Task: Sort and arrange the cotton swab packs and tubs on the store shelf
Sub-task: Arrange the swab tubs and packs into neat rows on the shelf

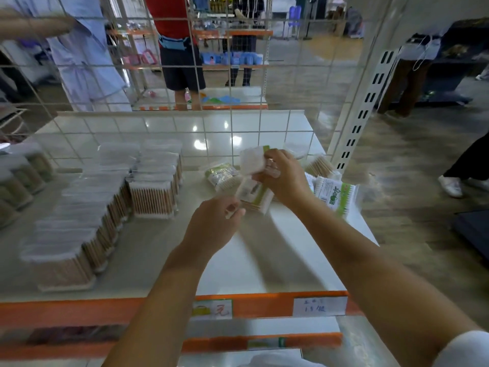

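My right hand [281,176] grips a small cotton swab pack [252,160] with a green edge, lifted above the white shelf [264,260]. Just below it a second green-and-white pack [254,193] leans on the shelf by my right palm. My left hand [214,223] hovers close to that pack with loosely curled fingers and holds nothing. Another pack [222,176] lies behind, and more packs [336,192] sit at the right end. Rows of clear swab tubs [150,192] fill the left half of the shelf.
A wire grid panel [230,123] backs the shelf. A round tub [296,149] stands near the slotted white upright [362,115]. Orange price rail [264,305] edges the front. Jars [23,170] stand far left. Several people stand in the aisle beyond.
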Tool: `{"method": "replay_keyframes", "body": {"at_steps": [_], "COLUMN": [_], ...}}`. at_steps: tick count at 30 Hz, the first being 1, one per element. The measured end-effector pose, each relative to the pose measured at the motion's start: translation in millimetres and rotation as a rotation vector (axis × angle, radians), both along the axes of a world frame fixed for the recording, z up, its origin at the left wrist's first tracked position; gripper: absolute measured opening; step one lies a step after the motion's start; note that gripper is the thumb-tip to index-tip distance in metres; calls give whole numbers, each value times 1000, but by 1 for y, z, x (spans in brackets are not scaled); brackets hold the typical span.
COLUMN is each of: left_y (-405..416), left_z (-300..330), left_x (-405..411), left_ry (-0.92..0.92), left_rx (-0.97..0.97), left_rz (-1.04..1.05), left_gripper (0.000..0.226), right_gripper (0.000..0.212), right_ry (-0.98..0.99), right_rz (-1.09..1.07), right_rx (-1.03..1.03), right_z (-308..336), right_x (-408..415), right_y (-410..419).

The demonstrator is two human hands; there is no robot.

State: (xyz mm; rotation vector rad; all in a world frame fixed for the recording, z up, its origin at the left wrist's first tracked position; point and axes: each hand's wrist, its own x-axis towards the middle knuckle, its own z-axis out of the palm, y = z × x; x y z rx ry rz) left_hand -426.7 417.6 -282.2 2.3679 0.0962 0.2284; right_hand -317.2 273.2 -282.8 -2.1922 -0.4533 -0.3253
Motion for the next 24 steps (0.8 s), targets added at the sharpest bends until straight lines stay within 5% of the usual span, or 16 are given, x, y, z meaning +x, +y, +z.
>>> {"method": "replay_keyframes", "body": {"at_steps": [6,11,18,24], "left_y": [-6,-8,-14,-20], "left_z": [5,10,10,19], "left_x": [-10,-19,-32,-45], "left_ry": [34,9,27,15], "left_rx": [-523,-614,-865,-846], "left_rz": [-12,-99,-122,-183], "left_gripper": [42,66,75,84], "right_gripper": [33,41,38,73], "right_ry": [260,520,623,569], "right_rz": [192,376,277,266], "right_rx": [450,724,839,1044], "right_z": [6,15,13,9], "right_x": [-49,-85,-114,-129], "right_y": [-18,-22,-27,-34]}}
